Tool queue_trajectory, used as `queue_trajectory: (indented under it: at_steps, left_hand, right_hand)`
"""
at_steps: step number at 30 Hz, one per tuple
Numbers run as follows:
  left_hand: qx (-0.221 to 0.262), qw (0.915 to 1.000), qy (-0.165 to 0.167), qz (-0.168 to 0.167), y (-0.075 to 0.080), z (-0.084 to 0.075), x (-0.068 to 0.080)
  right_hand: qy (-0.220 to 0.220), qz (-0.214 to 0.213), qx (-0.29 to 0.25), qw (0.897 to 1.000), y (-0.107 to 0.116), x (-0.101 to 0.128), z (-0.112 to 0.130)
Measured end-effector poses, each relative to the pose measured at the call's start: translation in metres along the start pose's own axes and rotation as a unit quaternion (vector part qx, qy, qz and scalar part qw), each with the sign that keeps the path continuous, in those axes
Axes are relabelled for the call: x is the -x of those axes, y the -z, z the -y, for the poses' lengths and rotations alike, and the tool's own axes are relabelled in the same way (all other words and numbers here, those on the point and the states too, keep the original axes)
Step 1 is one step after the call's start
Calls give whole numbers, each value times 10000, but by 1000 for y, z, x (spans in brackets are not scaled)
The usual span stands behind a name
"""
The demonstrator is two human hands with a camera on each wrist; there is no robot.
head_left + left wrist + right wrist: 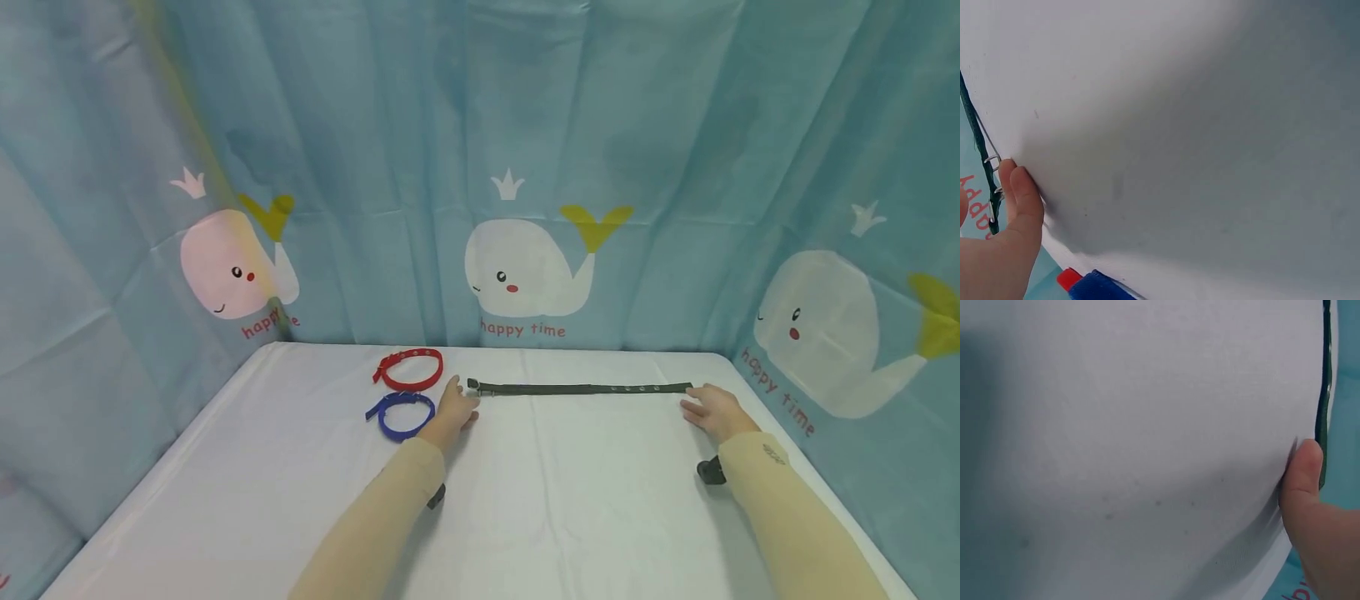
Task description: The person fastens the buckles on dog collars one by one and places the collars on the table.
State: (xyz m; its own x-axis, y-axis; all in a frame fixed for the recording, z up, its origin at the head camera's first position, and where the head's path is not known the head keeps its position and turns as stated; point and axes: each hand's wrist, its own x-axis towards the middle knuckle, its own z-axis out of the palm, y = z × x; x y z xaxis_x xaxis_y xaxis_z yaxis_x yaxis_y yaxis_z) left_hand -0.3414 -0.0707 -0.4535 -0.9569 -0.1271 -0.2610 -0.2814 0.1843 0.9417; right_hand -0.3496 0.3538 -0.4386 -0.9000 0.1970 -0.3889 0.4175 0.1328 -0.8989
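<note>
A dark green strap [585, 388] with a metal buckle and eyelets lies straight across the far part of the white table [570, 500]. My left hand [459, 407] rests on the cloth at its buckle end, fingers relaxed. The left wrist view shows the thumb [1025, 194] beside the buckle [994, 181]. At the strap's tip end, my right hand [701, 408] lies with its fingers stretched toward the tip. In the right wrist view the thumb [1304, 475] lies next to the strap [1324, 394]. Neither hand clearly grips it.
A red collar [412, 354] and a blue collar [401, 436], each buckled into a loop, lie just left of my left hand. A blue curtain with white whales [525, 267] hangs close round the table's far and side edges.
</note>
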Motion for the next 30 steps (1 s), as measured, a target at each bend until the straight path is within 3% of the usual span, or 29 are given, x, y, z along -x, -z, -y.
queue_trajectory:
  at_steps: [2,3,16,21,24,30]
  left_hand:
    - [-8,10000,-1,44,-1,-1,-2]
    - [-37,10000,-13,52,-1,-2,-2]
    - [-331,9993,-124,73,-6,-3,-20]
    - [-588,9976,-354,-70,-6,-4,-19]
    - [-932,9941,-550,-117,-5,-5,-18]
    - [-1262,9897,-621,-259,-7,-5,-19]
  right_hand:
    - [-265,-189,-831,9960,-1,-2,2]
    - [-316,-269,-865,9954,-1,-3,2]
    - [-303,-448,-806,9953,1,-18,2]
    - [-197,-472,-780,9956,-1,-18,1]
    - [-89,-368,-830,9958,2,-20,-2]
    - [194,68,-781,9967,5,-21,-7]
